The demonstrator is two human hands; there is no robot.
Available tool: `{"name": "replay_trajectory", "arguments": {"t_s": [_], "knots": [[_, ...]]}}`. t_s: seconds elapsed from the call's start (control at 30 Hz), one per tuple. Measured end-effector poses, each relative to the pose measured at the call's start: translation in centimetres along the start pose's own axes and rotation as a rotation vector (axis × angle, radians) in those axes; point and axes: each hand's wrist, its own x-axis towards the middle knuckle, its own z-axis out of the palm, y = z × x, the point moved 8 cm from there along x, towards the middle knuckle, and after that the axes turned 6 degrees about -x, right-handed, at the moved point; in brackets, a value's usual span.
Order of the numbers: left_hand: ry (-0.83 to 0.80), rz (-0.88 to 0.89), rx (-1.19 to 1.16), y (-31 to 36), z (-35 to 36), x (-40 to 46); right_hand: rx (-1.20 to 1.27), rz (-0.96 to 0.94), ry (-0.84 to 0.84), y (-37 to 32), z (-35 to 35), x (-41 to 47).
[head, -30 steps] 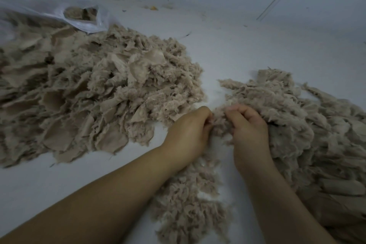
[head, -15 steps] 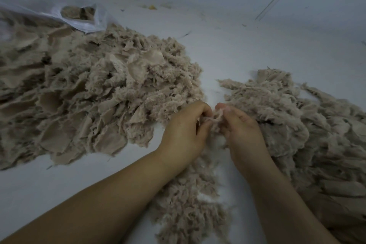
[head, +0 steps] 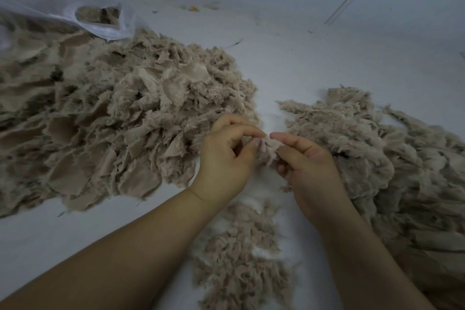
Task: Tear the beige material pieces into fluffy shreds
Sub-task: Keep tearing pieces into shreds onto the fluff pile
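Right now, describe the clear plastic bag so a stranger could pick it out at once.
Start at the big heap of flat beige fabric pieces filling the left of the white surface. Follow it to its far edge, at the upper left of the view. There lies the crumpled translucent white plastic bag, the only shiny, colourless thing here, with a few beige scraps showing through its opening.

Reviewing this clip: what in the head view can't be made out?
- Beige piece between left hand and right hand: mostly covered by the fingers.
- Plastic bag contents: blurred, cut off at the left edge.
- Right pile: runs off the right edge.
- Yellow scrap: too small.
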Motion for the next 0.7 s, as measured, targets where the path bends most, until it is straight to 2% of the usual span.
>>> {"name": "replay_trajectory", "arguments": {"t_s": [0.13,0.27,0.43,0.6,0.7], "knots": [[0.068,-0.174,-0.162,-1.4,-0.1,-0.1,0.015,-0.035,-0.002,-0.1,0.1,0.0],[0.052,-0.309,-0.361,-2.2,0.4,-0.3,0.040,-0.016,-0.071,0.0,0.6,0.0],[0.044,-0.391,-0.467,-2.8,0.6,-0.6,-0.049,-0.043,-0.052,-0.2,0.6,-0.3],[0.025,-0.358,-0.432,-2.9,0.7,-0.4,-0.032,-0.042,0.036,-0.3,0.2,-0.4],[-0.036,-0.413,-0.506,-3.4,1.2,-0.7,0.022,-0.009,0.106,0.0,-0.6,-0.2]]}}
